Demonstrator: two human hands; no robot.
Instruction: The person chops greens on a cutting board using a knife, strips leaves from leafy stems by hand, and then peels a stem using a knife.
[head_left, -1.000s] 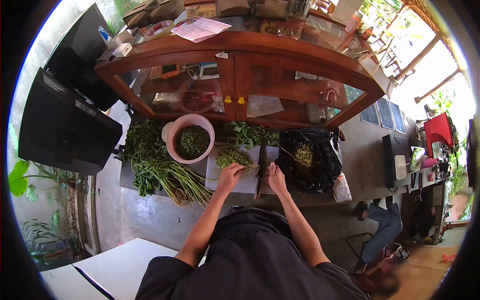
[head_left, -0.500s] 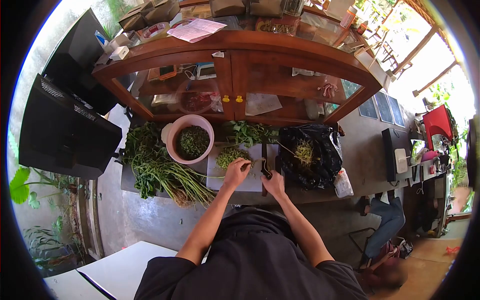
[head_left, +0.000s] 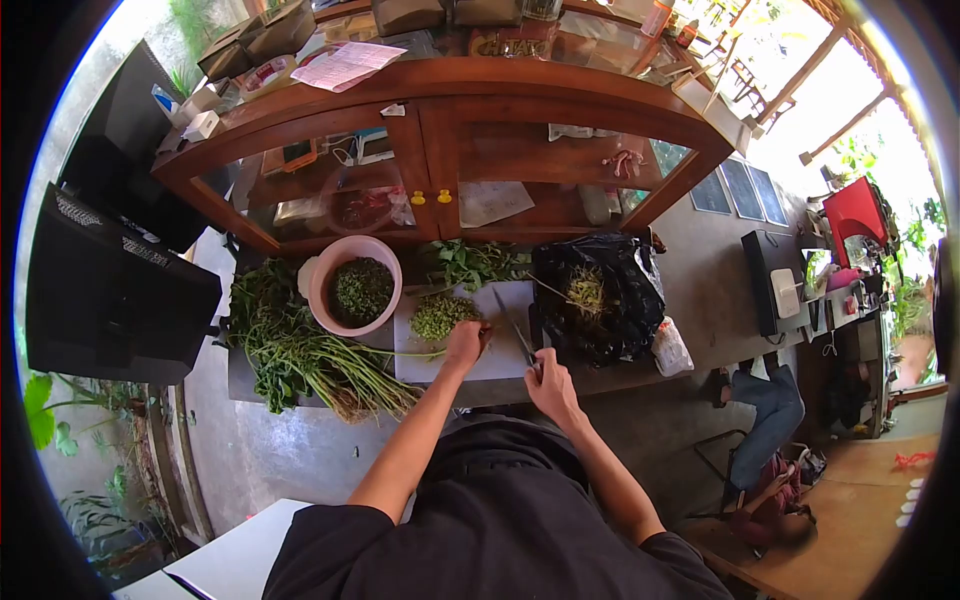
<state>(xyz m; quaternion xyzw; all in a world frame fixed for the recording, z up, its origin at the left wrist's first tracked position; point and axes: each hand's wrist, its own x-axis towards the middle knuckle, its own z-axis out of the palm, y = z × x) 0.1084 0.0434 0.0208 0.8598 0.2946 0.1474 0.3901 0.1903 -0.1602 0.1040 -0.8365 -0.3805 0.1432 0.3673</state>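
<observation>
My right hand (head_left: pixel 552 386) grips a knife (head_left: pixel 517 328) by its handle, with the blade pointing away and to the left over the board's right part. My left hand (head_left: pixel 464 345) is closed above the white cutting board (head_left: pixel 412 370), and what its fingers hold is hidden. A thin green stem reaches that hand from the left. Beside it on the board lies a pile of chopped green stems (head_left: pixel 440 318). Leafy greens (head_left: pixel 468 264) lie behind the board. A pink bowl (head_left: pixel 317 292) of dark chopped greens stands at the left.
A bundle of long leafy stalks (head_left: pixel 320 360) lies at the left of the table. On the right, a black plastic bag (head_left: pixel 630 325) holds yellowish scraps, with a white packet (head_left: pixel 672 348) beside it. A glass-doored wooden cabinet (head_left: pixel 430 150) stands behind. A person (head_left: pixel 765 430) sits far right.
My right hand has drawn the knife nearer my body, away from the left hand, and its blade now shows plainly. My left hand stays closed over the board. The whole view has shifted slightly.
</observation>
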